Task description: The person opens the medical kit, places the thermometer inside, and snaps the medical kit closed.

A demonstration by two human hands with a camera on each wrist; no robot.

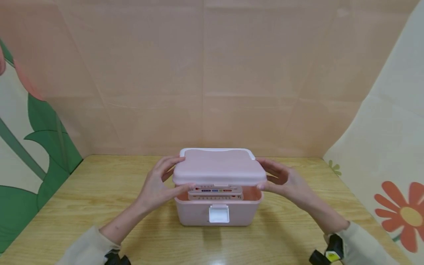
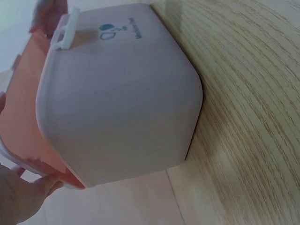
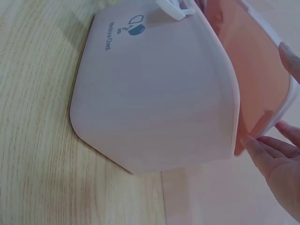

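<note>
A pink medicine chest (image 1: pixel 192 216) stands on the table with its lid (image 1: pixel 218 169) tilted up, leaving a gap at the front. My left hand (image 1: pixel 161 180) grips the lid's left end, thumb at the front edge and fingers along the side. On the opposite end, my right hand (image 1: pixel 287 181) holds the lid the same way. Through the gap, flat packages (image 1: pixel 216 194) with coloured print show inside the chest. A white latch (image 1: pixel 219 214) hangs on the front wall. In the right wrist view, the printed words (image 3: pixel 109 36) read "Medicine Chest".
The wood-grain table (image 1: pixel 132 165) extends around the chest. Behind it rises a plain beige-pink cloth backdrop (image 1: pixel 205 81). Patterned sheets flank the table, with green leaves (image 1: pixel 49 147) on the left and a red flower (image 1: pixel 410 216) on the right.
</note>
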